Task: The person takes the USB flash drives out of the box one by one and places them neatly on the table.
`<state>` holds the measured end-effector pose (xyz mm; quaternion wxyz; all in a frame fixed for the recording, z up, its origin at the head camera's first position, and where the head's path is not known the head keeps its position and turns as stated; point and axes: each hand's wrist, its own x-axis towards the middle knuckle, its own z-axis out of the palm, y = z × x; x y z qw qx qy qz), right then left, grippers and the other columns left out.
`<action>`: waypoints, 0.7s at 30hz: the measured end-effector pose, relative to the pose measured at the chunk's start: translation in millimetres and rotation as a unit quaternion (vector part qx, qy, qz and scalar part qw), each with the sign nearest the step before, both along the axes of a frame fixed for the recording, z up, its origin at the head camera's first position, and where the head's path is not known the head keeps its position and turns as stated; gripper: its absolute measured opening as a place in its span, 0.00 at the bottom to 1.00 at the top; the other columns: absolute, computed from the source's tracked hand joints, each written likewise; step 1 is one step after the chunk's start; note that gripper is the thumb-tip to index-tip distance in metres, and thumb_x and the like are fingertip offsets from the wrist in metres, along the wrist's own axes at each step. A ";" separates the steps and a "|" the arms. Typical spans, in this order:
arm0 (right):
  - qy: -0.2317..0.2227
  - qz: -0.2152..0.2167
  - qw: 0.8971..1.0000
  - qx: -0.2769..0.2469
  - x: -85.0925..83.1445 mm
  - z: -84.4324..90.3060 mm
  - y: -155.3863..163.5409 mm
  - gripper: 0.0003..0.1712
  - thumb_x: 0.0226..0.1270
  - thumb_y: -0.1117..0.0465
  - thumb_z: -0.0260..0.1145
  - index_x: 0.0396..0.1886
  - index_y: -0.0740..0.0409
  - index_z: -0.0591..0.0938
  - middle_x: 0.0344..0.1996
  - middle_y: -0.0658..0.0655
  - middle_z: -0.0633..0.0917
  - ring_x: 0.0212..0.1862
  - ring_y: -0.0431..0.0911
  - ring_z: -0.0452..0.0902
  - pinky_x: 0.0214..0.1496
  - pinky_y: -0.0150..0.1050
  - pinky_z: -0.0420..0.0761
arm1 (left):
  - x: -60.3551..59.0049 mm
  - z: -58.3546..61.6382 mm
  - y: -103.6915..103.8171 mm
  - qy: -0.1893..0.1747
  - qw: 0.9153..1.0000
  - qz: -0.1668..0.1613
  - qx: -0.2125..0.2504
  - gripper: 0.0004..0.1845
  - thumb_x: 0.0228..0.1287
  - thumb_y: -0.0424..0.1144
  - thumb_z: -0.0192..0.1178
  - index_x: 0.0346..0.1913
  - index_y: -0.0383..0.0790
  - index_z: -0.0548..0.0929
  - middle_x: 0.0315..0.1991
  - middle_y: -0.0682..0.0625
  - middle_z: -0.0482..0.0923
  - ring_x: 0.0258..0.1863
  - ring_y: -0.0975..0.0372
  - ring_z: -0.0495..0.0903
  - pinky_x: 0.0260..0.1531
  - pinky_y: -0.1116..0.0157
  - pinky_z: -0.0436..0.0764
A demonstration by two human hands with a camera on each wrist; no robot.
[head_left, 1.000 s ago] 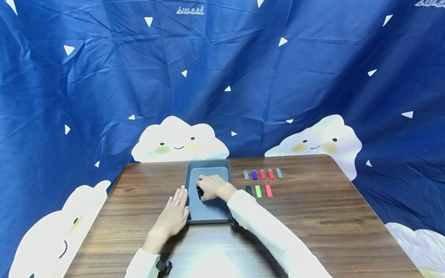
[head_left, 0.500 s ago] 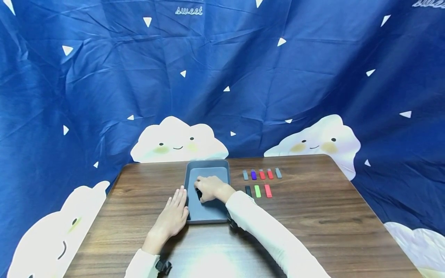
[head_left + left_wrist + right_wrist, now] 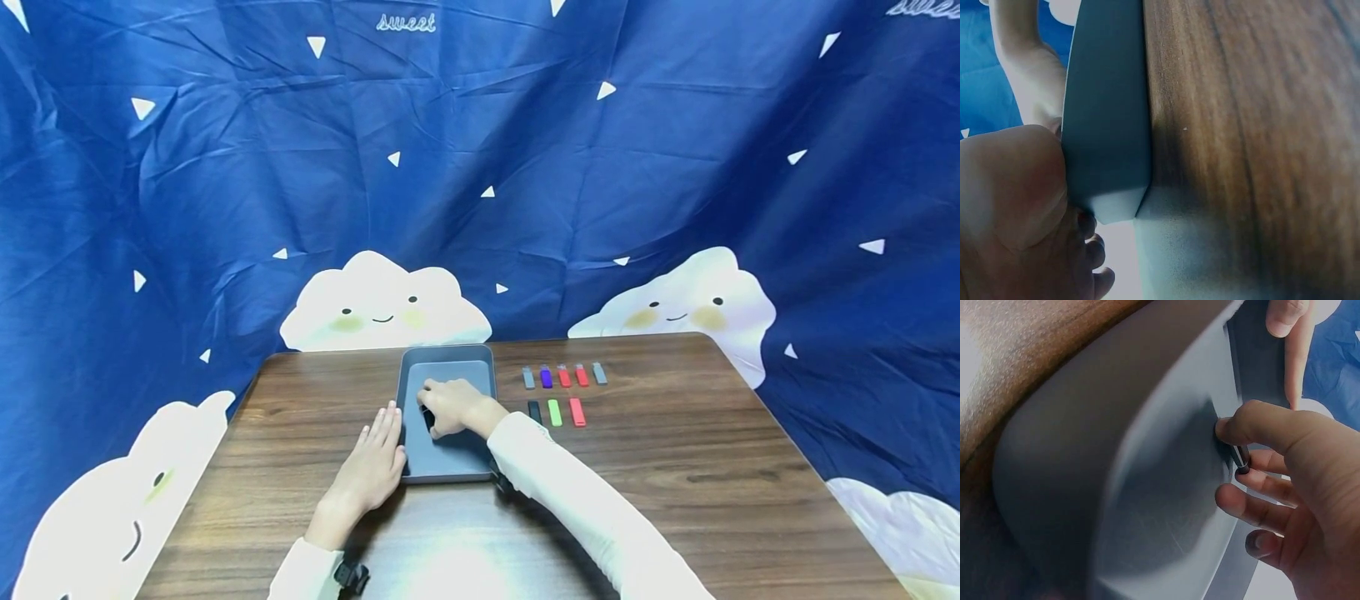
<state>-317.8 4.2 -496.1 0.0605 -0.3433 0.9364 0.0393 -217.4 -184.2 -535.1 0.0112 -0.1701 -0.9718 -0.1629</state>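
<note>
Right hand (image 3: 450,407) pinching a small black stick (image 3: 428,417) between thumb and fingers over the left side of the grey tray (image 3: 480,358), long axis toward the table's (image 3: 675,467) far edge; seemingly light, rigid, smooth, best gripped mid-length; left hand (image 3: 372,465) flat, fingers straight, against the tray's left rim.

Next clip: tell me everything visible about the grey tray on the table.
The tray is a plain dark grey rectangle with rounded corners, a raised rim and a flat floor, matte like plastic. It lies flat on the wooden table, long side running away from the person. The left hand rests flat against its left rim. The right hand is inside it, pinching a small dark piece over the floor.
</note>
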 end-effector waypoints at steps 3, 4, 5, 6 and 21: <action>0.002 0.002 1.000 -0.003 -0.2 0.6 0.0 0.34 0.64 0.43 0.77 0.68 0.46 0.80 0.58 0.48 0.81 0.43 0.44 0.83 0.50 0.41 0.88 | 0.0 1.1 0.2 -0.002 1.000 0.000 -0.001 0.33 0.84 0.39 0.45 0.83 0.26 0.56 0.86 0.34 0.50 0.86 0.40 0.52 0.83 0.39 0.58; 0.003 0.004 1.000 -0.004 0.2 1.1 -0.2 0.34 0.64 0.43 0.76 0.68 0.46 0.80 0.59 0.48 0.81 0.43 0.44 0.83 0.49 0.41 0.88 | 0.1 1.3 0.2 -0.002 1.000 0.000 0.000 0.33 0.84 0.39 0.45 0.83 0.26 0.56 0.86 0.34 0.50 0.86 0.40 0.52 0.83 0.39 0.58; 0.004 0.005 1.000 -0.006 0.5 1.5 -0.2 0.34 0.63 0.43 0.77 0.68 0.46 0.80 0.59 0.48 0.81 0.42 0.44 0.82 0.48 0.41 0.88 | 0.1 1.2 0.1 -0.001 1.000 0.000 0.001 0.33 0.84 0.39 0.45 0.83 0.26 0.56 0.86 0.34 0.50 0.86 0.40 0.52 0.83 0.39 0.58; 0.006 0.007 1.000 -0.007 0.8 2.0 -0.2 0.34 0.63 0.43 0.76 0.67 0.46 0.81 0.58 0.48 0.81 0.42 0.44 0.82 0.47 0.41 0.88 | 0.1 1.1 0.1 -0.002 1.000 0.001 0.000 0.33 0.85 0.39 0.45 0.83 0.26 0.55 0.86 0.34 0.50 0.86 0.41 0.52 0.83 0.39 0.58; 0.009 0.017 0.999 -0.028 5.7 13.2 6.8 0.37 0.62 0.41 0.77 0.70 0.45 0.80 0.59 0.48 0.81 0.38 0.42 0.80 0.44 0.40 0.87 | 3.1 2.9 1.2 0.006 1.000 -0.003 -0.005 0.32 0.84 0.38 0.46 0.82 0.25 0.58 0.85 0.33 0.52 0.85 0.40 0.54 0.82 0.38 0.60</action>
